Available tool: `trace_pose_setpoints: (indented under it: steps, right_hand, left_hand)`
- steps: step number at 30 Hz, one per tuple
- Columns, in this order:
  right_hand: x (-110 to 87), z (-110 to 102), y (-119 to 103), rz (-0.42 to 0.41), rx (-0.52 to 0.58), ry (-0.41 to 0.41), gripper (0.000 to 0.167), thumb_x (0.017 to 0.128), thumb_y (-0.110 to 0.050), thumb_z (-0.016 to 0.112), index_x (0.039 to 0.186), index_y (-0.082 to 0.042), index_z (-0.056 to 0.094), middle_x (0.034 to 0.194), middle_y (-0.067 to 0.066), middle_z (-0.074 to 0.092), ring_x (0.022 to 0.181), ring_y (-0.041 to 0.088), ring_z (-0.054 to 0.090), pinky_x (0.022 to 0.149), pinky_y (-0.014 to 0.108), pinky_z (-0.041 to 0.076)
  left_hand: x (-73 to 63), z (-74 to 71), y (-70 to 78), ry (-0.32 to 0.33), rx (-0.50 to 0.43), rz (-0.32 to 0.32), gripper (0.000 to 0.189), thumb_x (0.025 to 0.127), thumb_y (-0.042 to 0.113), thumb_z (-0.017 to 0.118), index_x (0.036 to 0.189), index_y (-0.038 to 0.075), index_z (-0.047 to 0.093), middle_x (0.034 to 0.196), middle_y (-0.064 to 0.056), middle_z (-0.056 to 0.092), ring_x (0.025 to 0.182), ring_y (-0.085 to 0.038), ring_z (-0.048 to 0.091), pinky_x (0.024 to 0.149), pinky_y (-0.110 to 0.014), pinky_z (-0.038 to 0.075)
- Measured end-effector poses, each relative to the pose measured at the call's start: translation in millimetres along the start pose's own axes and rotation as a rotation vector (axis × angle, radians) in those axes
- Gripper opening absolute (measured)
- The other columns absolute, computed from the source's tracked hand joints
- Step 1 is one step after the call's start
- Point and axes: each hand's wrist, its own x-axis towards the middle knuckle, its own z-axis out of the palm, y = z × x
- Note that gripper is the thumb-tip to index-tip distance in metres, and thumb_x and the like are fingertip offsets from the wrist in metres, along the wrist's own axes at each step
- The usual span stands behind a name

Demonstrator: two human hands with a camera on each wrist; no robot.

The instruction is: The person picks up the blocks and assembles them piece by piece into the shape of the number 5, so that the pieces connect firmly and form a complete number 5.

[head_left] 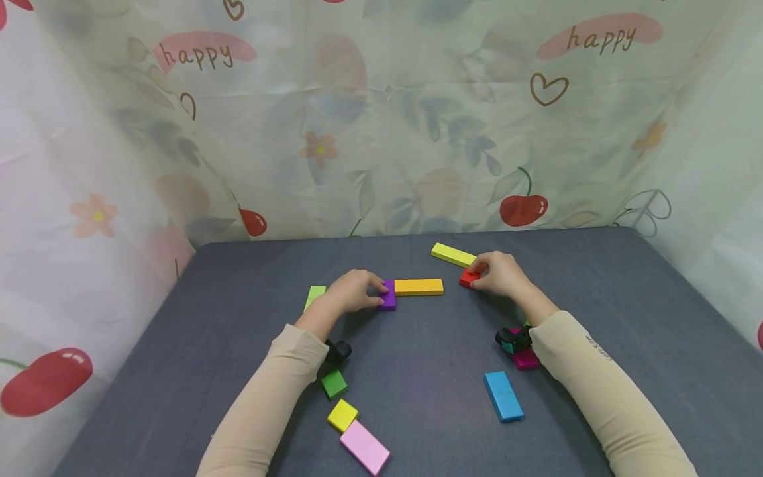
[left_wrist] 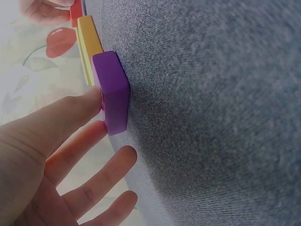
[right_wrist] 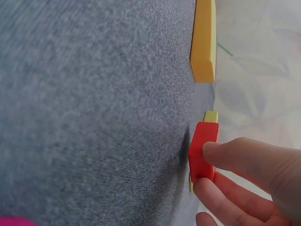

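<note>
My left hand (head_left: 353, 291) holds a purple block (head_left: 389, 296) by its left side, thumb and index finger at it while the other fingers stay spread, as the left wrist view shows. That block lies flat on the cloth, its right side against one end of a long orange block (head_left: 419, 287). Farther right, my right hand (head_left: 499, 273) pinches a red block (right_wrist: 202, 148) between thumb and fingers. The red block sits just in front of a long yellow block (head_left: 452, 254), overlapping it in the right wrist view. A gap separates the red and orange blocks.
On the dark grey cloth (head_left: 417, 397), a lime block (head_left: 314, 295), green block (head_left: 334, 384), small yellow block (head_left: 342, 415) and pink block (head_left: 365, 448) lie to the left. A blue block (head_left: 503, 396) and a magenta block (head_left: 526, 360) lie right. A patterned curtain (head_left: 387, 132) hangs behind.
</note>
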Motion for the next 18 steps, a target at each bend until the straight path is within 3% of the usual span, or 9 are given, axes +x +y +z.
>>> trace_pose_setpoints:
  steps: [6,18]
  right_hand:
    - [2.3,3.2,-1.6,-0.049,0.020,-0.046,0.027,0.082,-0.009,0.069,0.107,0.000,0.066,0.110,0.020,0.065,0.093,0.028,0.063,0.086,0.041,0.053]
    - [5.2,6.6,-3.5,-0.123,0.023,-0.063,0.027,0.080,-0.008,0.070,0.106,-0.001,0.067,0.109,0.017,0.067,0.092,0.026,0.065,0.083,0.039,0.055]
  left_hand:
    - [-0.3,-0.2,0.2,0.000,-0.004,-0.006,0.029,0.086,0.022,0.068,0.115,0.020,0.068,0.128,-0.001,0.061,0.126,-0.023,0.051,0.107,-0.041,0.040]
    - [-0.3,-0.3,1.3,0.002,0.001,-0.006,0.029,0.086,0.021,0.068,0.115,0.019,0.069,0.128,-0.001,0.062,0.126,-0.023,0.051,0.107,-0.041,0.040]
